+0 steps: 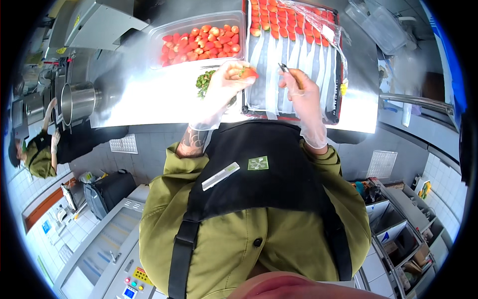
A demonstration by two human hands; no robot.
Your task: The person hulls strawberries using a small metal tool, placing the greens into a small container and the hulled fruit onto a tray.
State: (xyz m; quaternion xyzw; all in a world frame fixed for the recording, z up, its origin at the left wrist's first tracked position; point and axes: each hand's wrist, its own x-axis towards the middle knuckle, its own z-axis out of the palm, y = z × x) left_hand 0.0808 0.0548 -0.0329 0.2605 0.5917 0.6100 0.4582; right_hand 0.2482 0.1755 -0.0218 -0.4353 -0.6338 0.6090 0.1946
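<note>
My left hand (227,80), in a clear glove, holds a strawberry (248,73) between thumb and fingers; some green still shows at its stem end. In my gloved right hand (301,86) is a small metal tool (283,67), its tip pointing up and left; its exact kind is unclear. The right hand hovers over a crate (332,108) lined with strips of white paper (272,78). Rows of strawberries (274,18) fill the crate's far part, partly under clear plastic wrap (317,18). Beside my left hand lies a pile of green strawberry tops (204,83).
A clear plastic tub (158,33) of strawberries stands at the far left on the steel table (127,104). More clear containers (384,30) are at the right. A steel pot (76,102) stands at the left, near another person (41,153) in a black apron.
</note>
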